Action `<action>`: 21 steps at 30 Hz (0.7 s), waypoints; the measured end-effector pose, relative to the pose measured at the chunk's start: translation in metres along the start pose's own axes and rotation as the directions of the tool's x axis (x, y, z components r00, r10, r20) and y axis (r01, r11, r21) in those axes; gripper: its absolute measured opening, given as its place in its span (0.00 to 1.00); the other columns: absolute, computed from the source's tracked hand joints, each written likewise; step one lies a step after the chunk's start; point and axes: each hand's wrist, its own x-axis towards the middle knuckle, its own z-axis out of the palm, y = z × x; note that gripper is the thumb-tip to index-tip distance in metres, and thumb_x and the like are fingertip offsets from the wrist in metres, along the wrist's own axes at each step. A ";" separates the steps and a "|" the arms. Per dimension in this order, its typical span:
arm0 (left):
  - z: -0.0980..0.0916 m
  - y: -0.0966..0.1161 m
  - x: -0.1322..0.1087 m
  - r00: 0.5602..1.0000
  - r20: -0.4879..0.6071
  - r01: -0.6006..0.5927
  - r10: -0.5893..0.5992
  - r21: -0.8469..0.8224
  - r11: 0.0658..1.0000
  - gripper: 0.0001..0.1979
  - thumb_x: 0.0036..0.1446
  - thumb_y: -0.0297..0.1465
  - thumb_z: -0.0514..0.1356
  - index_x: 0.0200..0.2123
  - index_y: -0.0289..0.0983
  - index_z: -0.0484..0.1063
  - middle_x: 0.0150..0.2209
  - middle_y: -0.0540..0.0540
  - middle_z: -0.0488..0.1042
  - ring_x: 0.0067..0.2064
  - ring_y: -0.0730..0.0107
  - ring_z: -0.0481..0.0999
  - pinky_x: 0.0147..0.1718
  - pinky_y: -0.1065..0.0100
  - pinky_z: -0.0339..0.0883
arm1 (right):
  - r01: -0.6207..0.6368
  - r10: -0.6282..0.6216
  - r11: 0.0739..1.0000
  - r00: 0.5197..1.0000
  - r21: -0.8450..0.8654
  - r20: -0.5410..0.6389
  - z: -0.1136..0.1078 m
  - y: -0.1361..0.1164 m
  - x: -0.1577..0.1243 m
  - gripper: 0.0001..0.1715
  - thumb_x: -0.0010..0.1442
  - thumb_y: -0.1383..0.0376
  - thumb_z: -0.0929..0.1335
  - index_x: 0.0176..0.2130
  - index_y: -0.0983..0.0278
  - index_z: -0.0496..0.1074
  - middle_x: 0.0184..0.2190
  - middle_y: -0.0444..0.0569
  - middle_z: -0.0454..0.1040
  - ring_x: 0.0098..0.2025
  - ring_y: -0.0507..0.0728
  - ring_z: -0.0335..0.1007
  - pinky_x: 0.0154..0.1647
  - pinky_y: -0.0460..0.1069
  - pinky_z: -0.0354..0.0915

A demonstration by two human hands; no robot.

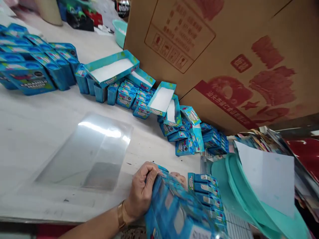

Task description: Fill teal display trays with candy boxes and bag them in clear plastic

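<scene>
My left hand [142,189], with a gold-coloured band on its wrist, is closed on the near top corner of a blue candy-box pack [171,212] covered in clear plastic. Thumb and fingers pinch the edge. Only the curled fingers of my right hand [178,178] show, at the pack's far side; the rest is hidden behind it. The pack is tilted and partly blurred. Just right of it lies another row of blue boxes [205,189]. On the table left of my hands rest clear plastic sheets or bags [107,149].
Several blue candy boxes [126,96] line the back of the table [62,116], with open shallow trays [112,69] on top. A large cardboard carton [224,59] stands behind them. Turquoise plastic basins [239,192] with a white sheet [269,176] are at the right.
</scene>
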 end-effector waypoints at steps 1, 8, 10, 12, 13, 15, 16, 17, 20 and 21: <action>-0.001 0.001 0.000 1.000 0.014 0.004 -0.004 -0.009 1.000 0.13 0.70 0.34 0.50 0.33 0.38 0.69 0.33 0.47 0.71 0.37 0.69 0.72 0.39 0.68 0.65 | -0.010 0.010 1.000 1.000 0.014 -0.024 0.000 -0.002 -0.003 0.12 0.67 0.54 0.65 0.41 0.59 0.71 0.38 0.46 0.72 0.34 0.54 0.70 0.34 0.51 0.70; -0.016 -0.009 -0.007 0.996 0.092 0.001 0.004 -0.049 0.999 0.10 0.70 0.29 0.49 0.42 0.41 0.69 0.39 0.46 0.72 0.43 0.68 0.72 0.44 0.66 0.66 | -0.145 0.134 0.978 0.987 0.148 0.084 0.006 -0.046 -0.017 0.14 0.65 0.54 0.64 0.30 0.57 0.64 0.30 0.46 0.64 0.30 0.58 0.62 0.33 0.54 0.62; -0.023 -0.008 -0.010 0.988 0.152 -0.011 0.018 -0.046 0.999 0.12 0.70 0.29 0.47 0.44 0.41 0.70 0.41 0.45 0.72 0.45 0.66 0.72 0.45 0.64 0.66 | -0.127 0.118 0.976 0.991 0.179 0.060 0.012 -0.054 -0.020 0.13 0.67 0.56 0.62 0.31 0.57 0.64 0.30 0.46 0.63 0.29 0.57 0.60 0.34 0.53 0.60; -0.028 -0.006 -0.011 0.973 0.228 -0.025 0.033 -0.037 0.999 0.14 0.70 0.30 0.47 0.43 0.41 0.72 0.41 0.44 0.72 0.47 0.64 0.73 0.47 0.62 0.67 | -0.091 0.088 0.970 0.996 0.223 0.024 0.019 -0.057 -0.023 0.13 0.68 0.59 0.61 0.31 0.58 0.63 0.29 0.45 0.62 0.29 0.55 0.57 0.33 0.51 0.58; -0.031 -0.005 -0.011 0.962 0.271 -0.032 0.038 -0.027 0.999 0.14 0.70 0.30 0.47 0.42 0.41 0.73 0.42 0.43 0.72 0.48 0.63 0.73 0.49 0.61 0.66 | -0.070 0.070 0.966 0.998 0.248 0.010 0.023 -0.057 -0.024 0.13 0.68 0.60 0.61 0.30 0.59 0.63 0.28 0.45 0.61 0.28 0.55 0.55 0.32 0.51 0.57; -0.035 -0.004 -0.014 0.938 0.343 -0.048 0.045 0.001 0.999 0.11 0.69 0.32 0.50 0.43 0.41 0.73 0.46 0.42 0.71 0.51 0.60 0.71 0.52 0.58 0.65 | -0.032 0.043 0.956 0.999 0.291 -0.032 0.027 -0.056 -0.025 0.13 0.68 0.61 0.61 0.30 0.60 0.62 0.27 0.44 0.60 0.28 0.54 0.53 0.32 0.50 0.56; -0.037 -0.004 -0.016 0.928 0.368 -0.057 0.047 0.017 0.998 0.09 0.67 0.33 0.53 0.45 0.41 0.72 0.49 0.41 0.69 0.54 0.58 0.70 0.54 0.57 0.64 | -0.020 0.036 0.953 0.998 0.302 -0.047 0.029 -0.055 -0.025 0.13 0.68 0.61 0.61 0.30 0.60 0.62 0.27 0.44 0.60 0.28 0.54 0.53 0.32 0.50 0.55; -0.039 -0.005 -0.018 0.927 0.373 -0.065 0.047 0.037 0.997 0.09 0.66 0.34 0.56 0.47 0.42 0.71 0.51 0.41 0.67 0.56 0.56 0.68 0.56 0.55 0.63 | -0.010 0.026 0.952 0.998 0.306 -0.050 0.030 -0.054 -0.025 0.14 0.68 0.62 0.60 0.30 0.60 0.62 0.27 0.44 0.59 0.28 0.54 0.52 0.32 0.50 0.55; -0.047 -0.005 -0.026 0.953 0.304 -0.028 -0.009 0.119 0.993 0.12 0.61 0.33 0.61 0.49 0.43 0.68 0.50 0.42 0.65 0.54 0.58 0.66 0.53 0.59 0.65 | 0.040 -0.026 0.954 0.998 0.298 -0.049 0.029 -0.050 -0.025 0.14 0.69 0.62 0.60 0.31 0.60 0.63 0.27 0.43 0.59 0.28 0.54 0.52 0.31 0.49 0.55; -0.050 -0.004 -0.027 0.952 0.303 0.009 -0.052 0.143 0.990 0.10 0.61 0.33 0.61 0.46 0.43 0.68 0.47 0.44 0.65 0.50 0.61 0.67 0.48 0.63 0.66 | 0.051 -0.039 0.956 0.998 0.289 -0.046 0.028 -0.050 -0.025 0.13 0.69 0.61 0.60 0.31 0.60 0.63 0.26 0.43 0.59 0.28 0.54 0.52 0.31 0.49 0.55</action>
